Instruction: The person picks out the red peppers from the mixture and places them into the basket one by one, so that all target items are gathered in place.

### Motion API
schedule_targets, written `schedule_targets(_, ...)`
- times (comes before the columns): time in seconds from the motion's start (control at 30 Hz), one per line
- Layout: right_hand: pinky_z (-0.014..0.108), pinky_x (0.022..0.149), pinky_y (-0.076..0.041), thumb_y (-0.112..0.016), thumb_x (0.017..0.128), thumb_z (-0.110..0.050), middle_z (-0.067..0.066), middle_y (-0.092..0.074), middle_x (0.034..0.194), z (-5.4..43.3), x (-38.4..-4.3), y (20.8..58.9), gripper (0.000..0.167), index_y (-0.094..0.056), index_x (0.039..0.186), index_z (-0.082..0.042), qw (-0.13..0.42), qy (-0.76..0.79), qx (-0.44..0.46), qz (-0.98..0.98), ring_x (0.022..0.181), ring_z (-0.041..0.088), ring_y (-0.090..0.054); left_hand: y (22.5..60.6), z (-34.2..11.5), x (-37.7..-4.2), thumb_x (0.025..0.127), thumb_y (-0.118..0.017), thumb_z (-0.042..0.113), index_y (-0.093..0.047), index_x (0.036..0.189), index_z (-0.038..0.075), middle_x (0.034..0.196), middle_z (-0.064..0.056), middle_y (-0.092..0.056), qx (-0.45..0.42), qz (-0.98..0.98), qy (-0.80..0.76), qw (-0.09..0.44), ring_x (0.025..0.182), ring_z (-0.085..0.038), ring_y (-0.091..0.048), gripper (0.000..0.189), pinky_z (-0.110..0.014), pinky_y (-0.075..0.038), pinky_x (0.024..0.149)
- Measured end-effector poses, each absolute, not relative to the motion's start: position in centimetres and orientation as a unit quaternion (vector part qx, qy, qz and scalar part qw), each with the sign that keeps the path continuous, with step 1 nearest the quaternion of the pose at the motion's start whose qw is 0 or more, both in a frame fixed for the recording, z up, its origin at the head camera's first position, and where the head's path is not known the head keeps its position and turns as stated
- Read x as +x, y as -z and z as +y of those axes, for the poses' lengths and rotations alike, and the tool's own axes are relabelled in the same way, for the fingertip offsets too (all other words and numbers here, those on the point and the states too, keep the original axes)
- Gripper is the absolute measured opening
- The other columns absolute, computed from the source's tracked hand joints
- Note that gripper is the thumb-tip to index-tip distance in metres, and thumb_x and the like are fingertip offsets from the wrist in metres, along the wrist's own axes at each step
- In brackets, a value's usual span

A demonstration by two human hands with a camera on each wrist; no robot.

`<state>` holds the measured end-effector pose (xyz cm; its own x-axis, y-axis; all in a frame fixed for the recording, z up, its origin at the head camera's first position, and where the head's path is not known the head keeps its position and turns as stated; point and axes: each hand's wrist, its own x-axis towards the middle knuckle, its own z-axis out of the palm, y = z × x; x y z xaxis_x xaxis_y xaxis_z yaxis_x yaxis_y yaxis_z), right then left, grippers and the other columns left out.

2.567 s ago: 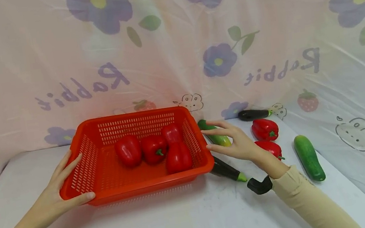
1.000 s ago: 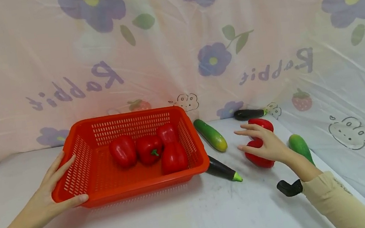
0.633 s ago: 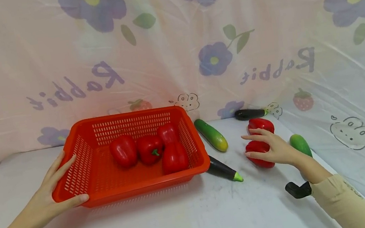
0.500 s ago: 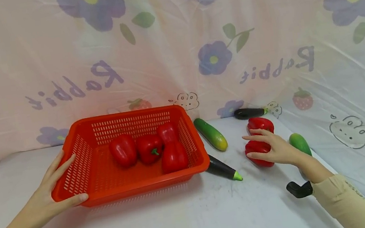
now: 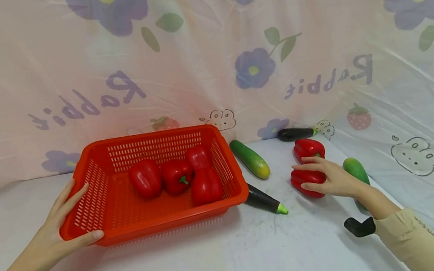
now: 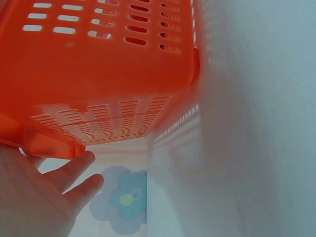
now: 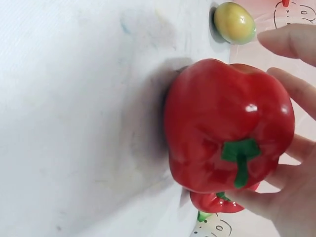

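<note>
In the head view, my left hand (image 5: 50,240) lies at the left end of an orange-red plastic basket (image 5: 142,227), its fingers spread along the left rim and its thumb extended over the front corner. Several red bell peppers (image 5: 146,179) are inside the basket. My right hand (image 5: 333,178) is over the nearer bell pepper (image 5: 304,181) on the table's right, fingers apart around its top. The right wrist view shows this bell pepper (image 7: 222,113) resting on the table, green stem facing the camera, fingers alongside it. Another red bell pepper (image 5: 309,149) sits just behind.
Right of the basket lie a green-yellow cucumber (image 5: 251,159) and a dark eggplant (image 5: 265,200), partly hidden by the basket. A second eggplant (image 5: 296,133) is at the back. Another cucumber (image 5: 356,170) lies near the right edge, partly behind my right arm. A printed cloth (image 5: 190,65) hangs behind.
My right hand has moved right, from beside the basket to the nearer loose bell pepper, and settled lower over it. My left hand has stayed at the basket's left end.
</note>
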<state>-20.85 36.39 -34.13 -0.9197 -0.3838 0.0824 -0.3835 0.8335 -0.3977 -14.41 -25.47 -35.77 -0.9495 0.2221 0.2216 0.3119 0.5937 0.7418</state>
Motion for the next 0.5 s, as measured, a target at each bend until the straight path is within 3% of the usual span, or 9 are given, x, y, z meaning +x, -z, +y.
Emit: schedule_targets(0.5, 0.059, 0.082, -0.053, -0.070, 0.080, -0.017, 0.025, -0.042, 0.140, 37.09, -20.30, 34.60, 0.054, -0.057, 0.132, -0.010, 0.007, 0.212, -0.197, 0.957, 0.124, 0.046, -0.038, 35.79, -25.41, -14.40, 0.076, -0.077, 0.015, -0.019, 0.155, 0.026, 0.161, 0.013, 0.009, -0.153, -0.887, 0.433, 0.052, 0.147, -0.023, 0.012, 0.098, -0.085, -0.007, 0.091)
